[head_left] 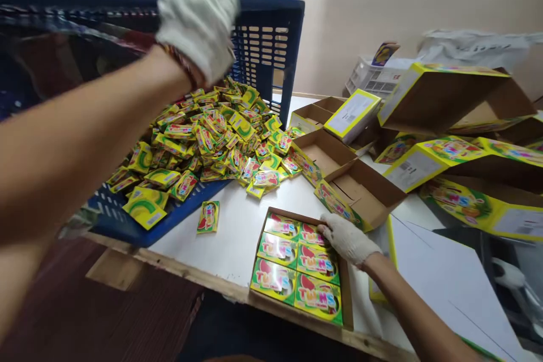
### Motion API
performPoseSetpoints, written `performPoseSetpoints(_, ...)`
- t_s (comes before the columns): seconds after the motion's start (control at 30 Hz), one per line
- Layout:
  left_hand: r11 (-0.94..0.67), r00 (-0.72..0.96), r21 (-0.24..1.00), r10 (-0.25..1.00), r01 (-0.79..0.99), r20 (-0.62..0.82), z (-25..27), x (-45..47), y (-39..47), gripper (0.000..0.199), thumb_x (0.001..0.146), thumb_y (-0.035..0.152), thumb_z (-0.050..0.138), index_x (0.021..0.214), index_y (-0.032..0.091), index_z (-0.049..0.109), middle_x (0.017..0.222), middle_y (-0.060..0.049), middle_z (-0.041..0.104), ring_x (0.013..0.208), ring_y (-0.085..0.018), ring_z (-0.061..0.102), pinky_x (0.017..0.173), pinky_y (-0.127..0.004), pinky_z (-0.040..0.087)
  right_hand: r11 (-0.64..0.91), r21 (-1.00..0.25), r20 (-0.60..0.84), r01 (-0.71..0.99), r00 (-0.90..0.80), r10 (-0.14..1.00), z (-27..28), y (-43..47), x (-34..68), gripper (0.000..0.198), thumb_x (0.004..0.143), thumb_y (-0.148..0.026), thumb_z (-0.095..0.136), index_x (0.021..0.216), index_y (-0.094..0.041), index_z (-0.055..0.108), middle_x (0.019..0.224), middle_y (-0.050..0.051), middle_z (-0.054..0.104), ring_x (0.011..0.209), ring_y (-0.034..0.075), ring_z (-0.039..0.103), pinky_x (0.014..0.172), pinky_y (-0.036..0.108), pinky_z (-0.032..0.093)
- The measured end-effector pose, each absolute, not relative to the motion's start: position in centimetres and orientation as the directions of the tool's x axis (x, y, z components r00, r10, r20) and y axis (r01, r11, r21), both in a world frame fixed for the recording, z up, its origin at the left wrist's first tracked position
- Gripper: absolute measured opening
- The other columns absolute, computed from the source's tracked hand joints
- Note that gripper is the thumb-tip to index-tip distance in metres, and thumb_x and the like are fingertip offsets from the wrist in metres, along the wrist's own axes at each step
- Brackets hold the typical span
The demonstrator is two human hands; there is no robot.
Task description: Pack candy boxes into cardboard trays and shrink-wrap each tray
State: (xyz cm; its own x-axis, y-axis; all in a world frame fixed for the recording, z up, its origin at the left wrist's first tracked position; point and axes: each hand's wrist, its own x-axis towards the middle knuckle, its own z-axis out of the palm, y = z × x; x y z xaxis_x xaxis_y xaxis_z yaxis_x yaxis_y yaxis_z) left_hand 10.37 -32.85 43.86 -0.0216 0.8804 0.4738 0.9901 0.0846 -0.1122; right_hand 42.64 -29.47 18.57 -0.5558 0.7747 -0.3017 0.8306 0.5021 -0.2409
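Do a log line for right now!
left hand: raised, blurred; right hand: at carton corner; carton: TWINS packs inside; small packs: heaped at blue crate

An open brown cardboard box (347, 294) sits at the white table's near edge (203, 279). Six yellow-green rectangular cartons (274, 280) lie inside.

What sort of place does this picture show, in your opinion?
Probably a packing room: small packs spill from a blue crate, similar packs sit in rows inside a box, and open cartons are piled nearby.
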Motion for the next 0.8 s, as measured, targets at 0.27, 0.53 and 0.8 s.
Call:
performPoseSetpoints(0.27, 0.571, -0.568, -0.107, 0.744, 0.814, -0.352, 22.8, 10.3, -42.6, 0.055, 0.086, 0.061, 0.046, 0.108, 0.014, 0.062, 0.105, -0.020, 0.069, 0.099, -0.036, 0.067, 0.077, -0.040, 0.049, 0.763, -0.295, 0.117, 0.575, -0.771, 0.626, 20.8, -26.1, 34.4, 0.022, 0.090, -0.020, 0.053, 0.108, -0.016, 0.064, 0.111, 0.012, 0.066, 0.105, 0.023, 0.060, 0.093, 0.032, 0.045)
performPoseSetpoints(0.53, 0.727, -0.680, 0.380, 0.679, 0.572, -0.276, 15.0, 11.2, -46.6, 0.047, 0.066, 0.049, 0.070, 0.099, 0.021, 0.051, 0.093, -0.011, 0.068, 0.084, -0.030, 0.067, 0.065, -0.032, 0.043, 0.753, -0.135, -0.132, 0.644, -0.765, 0.630, 19.2, -24.1, 23.9, 0.038, 0.079, -0.013, 0.067, 0.116, -0.012, 0.060, 0.112, 0.018, 0.065, 0.103, 0.028, 0.064, 0.087, 0.034, 0.047)
performPoseSetpoints(0.8, 0.487, -0.668, 0.842, 0.709, 0.234, -0.224, 12.8, 12.8, -46.1, 0.027, 0.087, 0.047, 0.038, 0.076, 0.022, 0.043, 0.073, -0.003, 0.061, 0.055, -0.014, 0.055, 0.052, -0.026, 0.043, 0.594, -0.288, -0.104, 0.752, -0.641, 0.761, 20.1, -26.3, 26.0, 0.026, 0.082, -0.028, 0.067, 0.103, -0.013, 0.060, 0.104, 0.016, 0.068, 0.094, 0.025, 0.067, 0.075, 0.031, 0.052)
